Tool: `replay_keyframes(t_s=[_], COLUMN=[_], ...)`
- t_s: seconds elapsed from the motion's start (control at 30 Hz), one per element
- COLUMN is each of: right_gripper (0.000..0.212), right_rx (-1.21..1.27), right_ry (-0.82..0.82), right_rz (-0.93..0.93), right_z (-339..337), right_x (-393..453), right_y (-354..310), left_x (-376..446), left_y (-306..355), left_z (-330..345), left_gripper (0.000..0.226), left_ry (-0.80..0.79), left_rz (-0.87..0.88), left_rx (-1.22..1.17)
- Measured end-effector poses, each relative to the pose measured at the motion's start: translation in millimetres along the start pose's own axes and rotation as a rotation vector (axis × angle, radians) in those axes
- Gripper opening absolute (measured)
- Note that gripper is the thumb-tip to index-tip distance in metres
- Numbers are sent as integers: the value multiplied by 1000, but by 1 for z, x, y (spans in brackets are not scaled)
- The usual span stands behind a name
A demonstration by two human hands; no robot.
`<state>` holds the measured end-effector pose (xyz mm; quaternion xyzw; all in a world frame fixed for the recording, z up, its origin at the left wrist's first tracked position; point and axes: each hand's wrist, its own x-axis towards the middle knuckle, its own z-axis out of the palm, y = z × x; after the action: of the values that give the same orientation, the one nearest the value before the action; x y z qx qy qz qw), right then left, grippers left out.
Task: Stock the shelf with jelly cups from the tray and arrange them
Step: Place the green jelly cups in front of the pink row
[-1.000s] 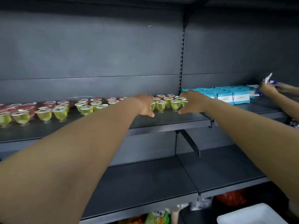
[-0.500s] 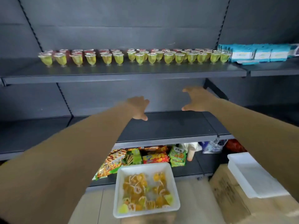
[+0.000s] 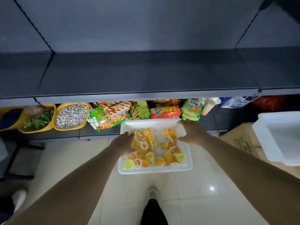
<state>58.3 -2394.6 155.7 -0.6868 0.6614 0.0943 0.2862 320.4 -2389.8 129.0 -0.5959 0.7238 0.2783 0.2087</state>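
Glossy tiled floor [image 3: 203,184] under white tray [image 3: 155,170]; left hand [image 3: 124,144], right hand [image 3: 191,133] seemingly spread, empty.

Both hands have come down from the upper shelf, where they were against the row of green cups a second ago, to the white tray [image 3: 155,169] on the floor. The left hand [image 3: 124,143] now reaches in over the jelly cups [image 3: 155,147] at the tray's left edge, perhaps touching them. The right hand [image 3: 191,133] hovers spread over the far right corner.

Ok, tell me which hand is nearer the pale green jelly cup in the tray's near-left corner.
Left. The left hand is just above that pale green jelly cup; the right hand hovers across the tray.
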Motion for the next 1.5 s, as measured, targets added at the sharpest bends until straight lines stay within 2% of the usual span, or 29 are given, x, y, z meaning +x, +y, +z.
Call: replay_keyframes(t_s=[0.13,0.33,0.43,0.57,0.7,0.93,1.2,1.4,1.5], right_gripper=[69,63,63,62,62,55,68,61,59], right_rx=[112,198,215,219,181,18,-3,91,120], right_ry=[-123,-208,-219,-188,-186,-160,-182,-138,-122], right_rz=[30,38,27,-31,-85,-118,-152,-175,-187], right_z=[76,180,222,260,281,301,317,308,302], right_x=[60,145,178,214,239,264,260,246,241], right_y=[28,57,59,51,40,38,39,44,45], left_x=[69,160,190,206,203,209,220,217,213], left_y=[-11,-26,-33,-46,-59,-67,-80,-88,-87], left_z=[65,153,190,223,242,255,256,252,248], left_gripper=[71,68,63,60,64,52,32,41,48], left_ry=[-11,50,40,-30,-106,-152,-134,-178,-131], left_rz=[-107,-244,-223,-192,-166,11,39,61,23], left_rx=[-233,-483,-540,-490,-447,-245,-356,-315,-302])
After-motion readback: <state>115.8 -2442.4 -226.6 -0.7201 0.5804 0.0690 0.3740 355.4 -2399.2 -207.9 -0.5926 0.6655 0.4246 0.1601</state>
